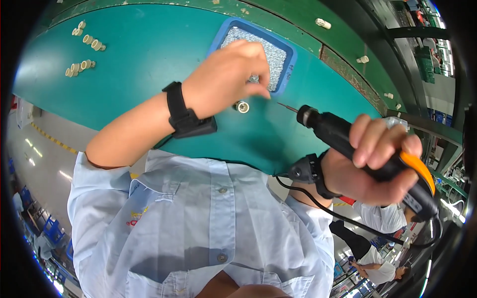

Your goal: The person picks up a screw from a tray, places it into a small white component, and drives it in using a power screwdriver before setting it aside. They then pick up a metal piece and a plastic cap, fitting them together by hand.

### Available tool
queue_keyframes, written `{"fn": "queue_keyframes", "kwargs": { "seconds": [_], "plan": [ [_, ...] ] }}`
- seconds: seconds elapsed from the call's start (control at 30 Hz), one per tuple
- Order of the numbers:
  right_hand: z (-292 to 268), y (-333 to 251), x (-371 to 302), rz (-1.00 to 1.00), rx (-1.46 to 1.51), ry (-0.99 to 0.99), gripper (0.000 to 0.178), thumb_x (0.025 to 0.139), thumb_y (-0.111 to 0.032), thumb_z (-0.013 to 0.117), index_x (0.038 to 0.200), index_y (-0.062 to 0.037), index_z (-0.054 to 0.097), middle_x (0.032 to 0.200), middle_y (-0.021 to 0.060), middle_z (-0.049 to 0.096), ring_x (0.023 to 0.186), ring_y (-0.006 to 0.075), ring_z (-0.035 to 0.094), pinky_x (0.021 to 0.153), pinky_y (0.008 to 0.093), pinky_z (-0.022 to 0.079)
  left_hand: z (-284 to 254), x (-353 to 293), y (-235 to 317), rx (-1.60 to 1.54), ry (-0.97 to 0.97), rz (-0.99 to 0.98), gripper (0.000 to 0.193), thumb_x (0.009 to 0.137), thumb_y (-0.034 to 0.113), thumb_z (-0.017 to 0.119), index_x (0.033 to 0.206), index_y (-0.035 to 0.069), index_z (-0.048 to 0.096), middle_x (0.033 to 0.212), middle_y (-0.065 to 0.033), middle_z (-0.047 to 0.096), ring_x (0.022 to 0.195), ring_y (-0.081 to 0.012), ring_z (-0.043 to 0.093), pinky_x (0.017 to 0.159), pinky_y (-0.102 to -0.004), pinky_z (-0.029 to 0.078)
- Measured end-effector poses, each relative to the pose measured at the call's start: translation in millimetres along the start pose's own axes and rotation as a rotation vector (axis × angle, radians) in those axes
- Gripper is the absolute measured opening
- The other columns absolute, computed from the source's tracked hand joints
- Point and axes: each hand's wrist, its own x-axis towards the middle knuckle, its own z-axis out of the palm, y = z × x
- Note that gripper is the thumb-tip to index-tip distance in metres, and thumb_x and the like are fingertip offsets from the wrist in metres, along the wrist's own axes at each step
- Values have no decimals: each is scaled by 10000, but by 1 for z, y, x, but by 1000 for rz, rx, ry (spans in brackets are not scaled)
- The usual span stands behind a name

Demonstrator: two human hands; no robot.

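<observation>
Diagonally, the electric screwdriver point(338, 134) hangs right of the blue tray point(287, 72), clasped in the right hand point(365, 182), its bit point(288, 107) pointing toward the left hand point(226, 72). That hand curls over the tray, perhaps pinching something, I cannot tell; a round fitting point(242, 107) sits just tray-side, nearer the wearer.

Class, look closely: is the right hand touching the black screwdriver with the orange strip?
Touching. The head view shows the right hand wrapped around the body of the black screwdriver.
</observation>
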Motion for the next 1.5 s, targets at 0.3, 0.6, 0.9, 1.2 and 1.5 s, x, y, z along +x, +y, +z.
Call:
{"fn": "queue_keyframes", "kwargs": {
  "seconds": [0.3,0.6,0.9,1.2,1.5],
  "plan": [
    [9,2,0,88,96,-255,372,906,-374,547,1079,-46,512,695,1,473,536,97,473,525,242,340,-1,-33,21,-229,-31,-79,107,699,121,758,740,91,665,825,1,574,841,-205,536,777,-322,422],
    [21,10,-2,90,-36,-289,378,924,-390,510,1096,-54,502,665,5,457,511,100,452,507,256,336,5,-40,27,-91,78,-57,190,652,103,798,785,98,662,825,-4,586,839,-203,561,783,-335,432],
    [15,39,-8,84,-66,-255,379,938,-392,447,1075,-41,489,616,20,440,479,120,431,477,270,335,19,-56,5,-185,-100,-462,165,724,115,737,871,80,669,866,-55,608,808,-275,586,714,-387,476],
    [20,50,-14,248,-109,-199,447,864,-406,662,1006,-28,469,614,41,507,500,166,524,489,310,443,19,-58,-10,-355,-154,-333,297,699,11,715,988,68,681,911,-81,679,852,-259,611,759,-353,486],
    [24,58,-13,280,-127,-192,367,881,-355,618,986,-35,472,610,37,488,478,151,486,487,309,433,18,-58,-6,-346,-148,-339,282,701,24,714,978,68,681,888,-82,673,846,-261,606,756,-357,483]
  ]
}}
